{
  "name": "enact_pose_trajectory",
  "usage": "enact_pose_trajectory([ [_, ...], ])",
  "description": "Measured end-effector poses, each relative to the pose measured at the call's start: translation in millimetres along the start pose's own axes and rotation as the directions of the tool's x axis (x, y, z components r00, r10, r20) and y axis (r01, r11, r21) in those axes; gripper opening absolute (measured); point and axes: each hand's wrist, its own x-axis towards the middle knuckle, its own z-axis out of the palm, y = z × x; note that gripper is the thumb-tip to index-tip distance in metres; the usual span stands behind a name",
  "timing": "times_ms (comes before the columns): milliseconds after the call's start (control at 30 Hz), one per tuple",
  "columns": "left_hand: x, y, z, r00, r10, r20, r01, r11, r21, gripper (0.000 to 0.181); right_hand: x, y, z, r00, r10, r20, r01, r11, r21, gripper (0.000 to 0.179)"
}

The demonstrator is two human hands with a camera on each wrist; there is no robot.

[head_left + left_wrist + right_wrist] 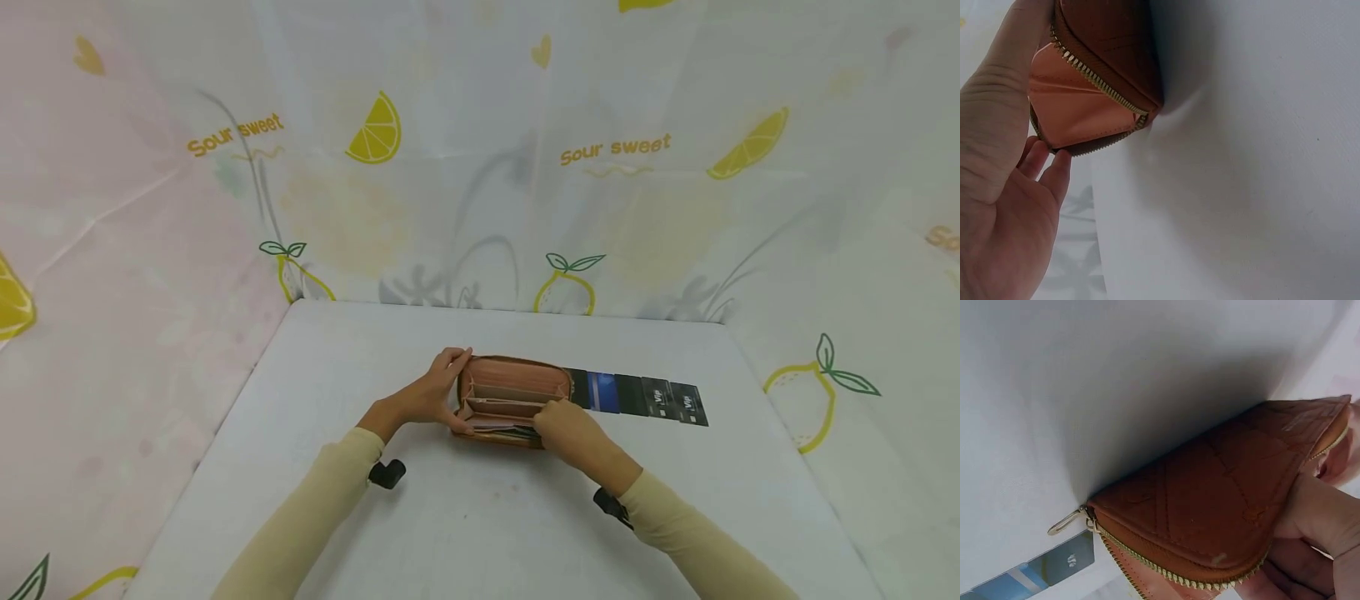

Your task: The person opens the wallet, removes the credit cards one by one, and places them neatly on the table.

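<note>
A brown zip-around wallet point(517, 379) stands unzipped on the white table, its pleated compartments facing up. My left hand point(435, 396) grips its left end, thumb at the near edge and fingers at the far edge. In the left wrist view, the fingers of that hand point(1016, 169) are by the brass zip. My right hand point(573, 437) reaches into the near right part of the wallet with curled fingers. The wallet's wall hides its fingertips in the right wrist view, so what they pinch cannot be seen. Some cards point(513, 431) show in the near compartment.
Several dark cards point(656, 398) and a blue card point(603, 392) lie in an overlapping row right of the wallet. A zip pull point(1063, 523) hangs at the wallet's corner. A lemon-patterned cloth point(465, 167) surrounds the white table point(480, 525).
</note>
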Motion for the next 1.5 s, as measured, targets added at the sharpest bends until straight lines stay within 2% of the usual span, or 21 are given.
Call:
enact_pose_trajectory([
  [100, 1.4, 0.2, 0.9, 1.000, 0.000, -0.010, 0.000, 1.000, 0.001, 0.130, -1.0, 5.4, 1.8, 0.996, -0.015, -0.089, 0.014, 1.000, -0.015, 0.016],
  [233, 1.8, 1.2, 0.5, 1.000, -0.015, -0.015, 0.015, 1.000, -0.013, 0.128, -3.2, 11.0, 4.8, 0.974, -0.064, -0.217, 0.053, 0.997, -0.058, 0.011],
  [300, 1.7, 1.9, -0.2, 1.000, -0.023, -0.011, 0.022, 1.000, -0.018, 0.128, -4.5, 11.9, 5.5, 0.966, -0.090, -0.244, 0.074, 0.994, -0.075, 0.011],
  [400, 2.6, 1.3, -0.8, 0.999, -0.037, -0.001, 0.037, 0.999, -0.014, 0.129, -6.2, 12.5, 5.2, 0.965, -0.090, -0.245, 0.077, 0.995, -0.062, 0.011],
  [500, 3.5, -0.1, -1.3, 0.999, -0.049, -0.003, 0.049, 0.999, -0.015, 0.130, -7.6, 13.7, 1.3, 0.968, -0.074, -0.240, 0.077, 0.997, 0.000, 0.011],
  [567, 3.5, -1.5, -1.1, 0.999, -0.052, -0.008, 0.052, 0.999, -0.016, 0.131, -9.3, 16.7, -2.3, 0.969, -0.058, -0.242, 0.080, 0.994, 0.081, 0.010],
  [667, 3.6, -3.0, -0.4, 0.999, -0.047, -0.007, 0.047, 0.999, -0.017, 0.132, -12.9, 24.9, -9.7, 0.963, -0.004, -0.270, 0.072, 0.968, 0.239, 0.007],
  [733, 3.9, -3.7, 0.6, 0.999, -0.036, -0.007, 0.036, 0.999, -0.018, 0.132, -16.5, 32.4, -16.1, 0.951, 0.070, -0.301, 0.047, 0.929, 0.366, 0.006],
  [833, 4.4, -4.2, 1.6, 1.000, -0.026, -0.010, 0.026, 0.999, -0.021, 0.133, -22.8, 45.4, -25.6, 0.917, 0.208, -0.340, -0.008, 0.862, 0.506, 0.008],
  [967, 4.0, -5.0, 1.8, 0.999, -0.022, -0.026, 0.021, 1.000, -0.019, 0.133, -33.9, 62.9, -25.6, 0.864, 0.394, -0.313, -0.126, 0.771, 0.624, 0.009],
  [1067, 3.8, -5.7, 1.7, 0.999, -0.020, -0.031, 0.020, 1.000, -0.013, 0.133, -44.7, 73.9, -15.4, 0.825, 0.518, -0.225, -0.242, 0.684, 0.688, 0.013],
  [1200, 3.9, -5.5, 1.3, 0.999, -0.022, -0.024, 0.021, 1.000, -0.019, 0.133, -61.1, 83.4, 2.4, 0.777, 0.627, -0.044, -0.388, 0.534, 0.751, 0.018],
  [1333, 4.0, -4.3, 0.5, 0.999, -0.027, -0.018, 0.027, 0.999, -0.024, 0.132, -73.1, 87.8, 21.4, 0.732, 0.670, 0.124, -0.490, 0.391, 0.780, 0.021],
  [1500, 5.1, -4.2, 0.6, 0.999, -0.010, -0.031, 0.010, 1.000, -0.018, 0.131, -78.8, 89.4, 44.1, 0.673, 0.681, 0.288, -0.571, 0.232, 0.787, 0.020],
])
